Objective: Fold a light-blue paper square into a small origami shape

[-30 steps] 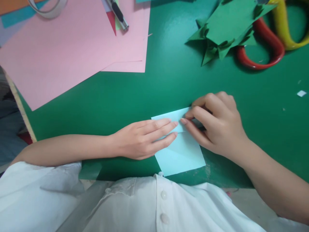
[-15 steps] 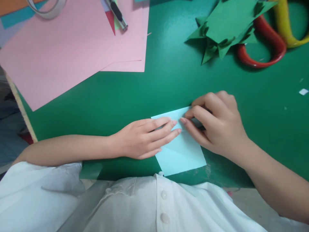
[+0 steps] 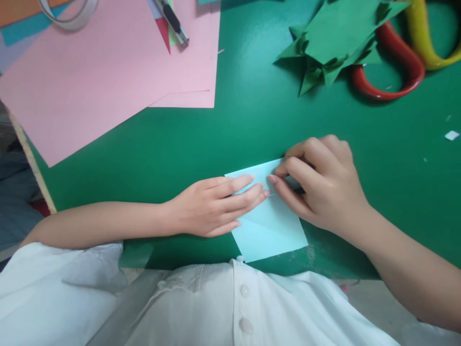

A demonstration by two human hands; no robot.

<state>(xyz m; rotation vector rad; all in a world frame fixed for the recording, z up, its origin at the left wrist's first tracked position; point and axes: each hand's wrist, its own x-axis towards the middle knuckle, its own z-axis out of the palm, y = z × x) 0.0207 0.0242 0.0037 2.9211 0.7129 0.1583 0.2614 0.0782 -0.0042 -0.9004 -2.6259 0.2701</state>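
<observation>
So, left hand spread on blue paper, right hand curled at its corner, pinch unclear

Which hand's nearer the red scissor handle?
Right. In view, the right hand is below and left of the red scissor handle; the left hand is farther off, same direction.

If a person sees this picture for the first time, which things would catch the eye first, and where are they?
Probably the pale blue paper near the front edge of the green table, with the left hand across its left side and the right hand at its far right corner. Next, perhaps, the spiky green paper shape beside a red handle, top right.
</observation>
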